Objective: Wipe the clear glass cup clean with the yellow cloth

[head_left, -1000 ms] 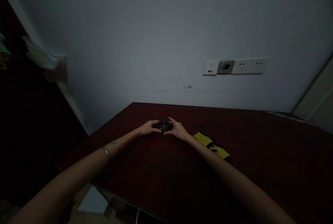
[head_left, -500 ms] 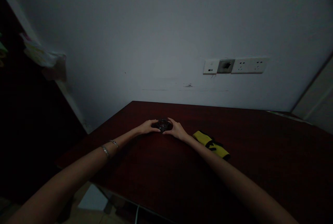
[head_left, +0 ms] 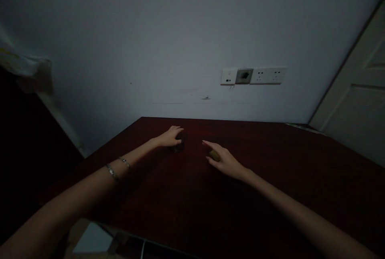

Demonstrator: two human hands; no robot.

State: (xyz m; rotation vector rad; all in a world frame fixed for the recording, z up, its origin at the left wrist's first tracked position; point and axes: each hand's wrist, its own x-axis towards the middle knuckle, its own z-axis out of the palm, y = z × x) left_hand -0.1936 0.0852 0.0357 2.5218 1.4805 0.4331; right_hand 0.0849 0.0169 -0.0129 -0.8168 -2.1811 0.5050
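The room is dim. My left hand point(head_left: 172, 136) rests at the far middle of a dark red table point(head_left: 270, 179), fingers curled over a small dark round object point(head_left: 179, 147) that is barely visible beneath them. My right hand point(head_left: 225, 161) is apart from it, to the right and a little nearer to me. Its index finger points forward, and a small yellowish thing point(head_left: 214, 155) shows between its thumb and fingers. I cannot make out what this thing is. Two thin bracelets point(head_left: 116, 166) sit on my left forearm.
A white wall rises right behind the table, with a strip of sockets point(head_left: 252, 76) on it. A pale door point(head_left: 357, 102) stands at the right. The table's left edge drops to a dark area; a light bag point(head_left: 21, 66) hangs at the upper left.
My right hand left the dark object and moved right and nearer to me, where the yellow and black item lay. That item is no longer seen whole. The view turned right.
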